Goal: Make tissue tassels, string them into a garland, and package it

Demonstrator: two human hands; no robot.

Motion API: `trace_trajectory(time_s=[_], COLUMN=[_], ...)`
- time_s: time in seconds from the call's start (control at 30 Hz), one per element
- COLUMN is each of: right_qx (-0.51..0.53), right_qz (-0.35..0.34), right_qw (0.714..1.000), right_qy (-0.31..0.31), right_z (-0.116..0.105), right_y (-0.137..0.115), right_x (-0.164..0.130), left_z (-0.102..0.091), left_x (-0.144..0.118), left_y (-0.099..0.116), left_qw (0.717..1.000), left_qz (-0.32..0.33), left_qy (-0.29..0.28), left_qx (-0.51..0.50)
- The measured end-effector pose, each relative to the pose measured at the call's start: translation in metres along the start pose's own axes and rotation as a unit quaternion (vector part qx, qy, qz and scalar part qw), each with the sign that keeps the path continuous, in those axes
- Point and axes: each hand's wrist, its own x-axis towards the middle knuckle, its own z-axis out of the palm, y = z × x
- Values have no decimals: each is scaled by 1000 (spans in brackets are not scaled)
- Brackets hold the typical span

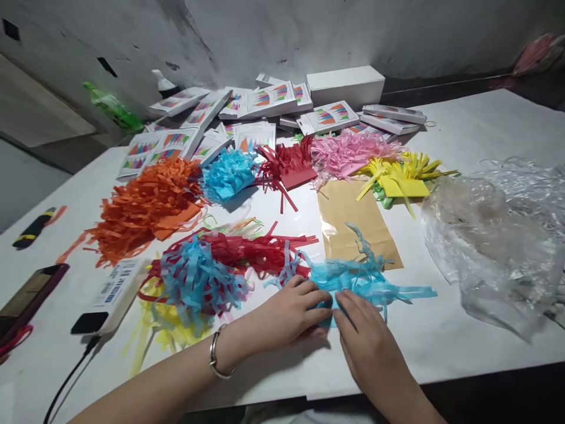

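Observation:
A light-blue tissue-paper tassel [353,280] with cut fringe strips lies in front of me, its strips spread to the back and right. My left hand [293,309] is closed on its near edge, fingers bent over the paper and thumb low at the side. Close beside it, my right hand [368,344] also grips the near part, its fingers together on top; the thumb is hidden. Under the blue strips lies the near end of a brown paper sheet [357,218]. Left of my hands is a heap of blue fringe [194,280] over red fringe [247,250].
Orange [145,206], blue [229,174], red [298,168], pink [346,153] and yellow [404,179] fringe bundles line the middle. Behind are printed boxes [269,100]. Clear plastic bags [489,229] lie right; a phone [33,300] and a cabled white box [112,294] left.

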Motion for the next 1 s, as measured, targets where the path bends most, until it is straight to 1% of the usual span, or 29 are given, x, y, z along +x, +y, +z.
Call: trace_trajectory(time_s=[0.07, 0.1, 0.17, 0.2, 0.27, 0.33, 0.4, 0.43, 0.47, 0.5, 0.53, 0.57, 0.6, 0.63, 0.67, 0.7, 0.73, 0.8, 0.9, 0.97, 1.0], right_qx=[-16, -19, -18, -19, -18, -15, -14, -15, -16, -16, -14, -10, -8, -10, -17, -31, -52, -109, -196, -236, -248], right_qz=[24, 32, 38, 40, 44, 49, 55, 59, 61, 59, 55, 49, 47, 50, 57, 68, 83, 123, 209, 255, 263], right_qw=[1000, 999, 999, 999, 998, 998, 998, 998, 998, 998, 998, 998, 998, 998, 997, 996, 995, 986, 958, 937, 931], right_qy=[-12, -16, -24, -27, -28, -27, -25, -24, -24, -26, -29, -34, -36, -39, -40, -38, -34, -25, -15, 20, 49], right_z=[3, 3, 3, 3, 3, 3, 3, 3, 2, 2, 1, 1, 1, 0, 0, -1, -3, -10, -29, -44, -50], right_y=[6, 8, 9, 9, 8, 7, 7, 7, 7, 7, 6, 5, 5, 4, 4, 5, 8, 20, 48, 61, 64], right_x=[-4, -6, -9, -11, -12, -13, -13, -13, -12, -11, -10, -8, -6, -4, -2, 0, 2, 3, -1, -5, -6], left_z=[1, 1, 3, 3, 2, -2, -7, -10, -12, -13, -13, -12, -9, -6, -2, 2, 7, 13, 17, 17, 16], left_x=[-1, -1, 0, 0, -1, -4, -8, -10, -11, -12, -11, -10, -9, -6, -4, -2, -1, 1, -1, -2, -3], left_y=[-6, -8, -13, -15, -19, -20, -19, -17, -14, -10, -6, -3, 1, 4, 6, 7, 7, 6, 3, 2, 2], left_qw=[1000, 999, 994, 988, 967, 940, 919, 914, 915, 925, 941, 961, 978, 989, 995, 997, 998, 999, 999, 999, 999], left_qz=[-7, -20, -69, -104, -185, -259, -299, -300, -286, -254, -204, -144, -83, -35, -7, 1, -5, -25, -33, -36, -37], left_qy=[4, 10, 19, 23, 29, 41, 71, 95, 124, 148, 157, 147, 122, 87, 53, 30, 20, 20, 31, 33, 33], left_qx=[12, 29, 82, 114, 174, 218, 247, 255, 254, 242, 217, 184, 148, 114, 88, 70, 58, 38, 13, -1, -8])
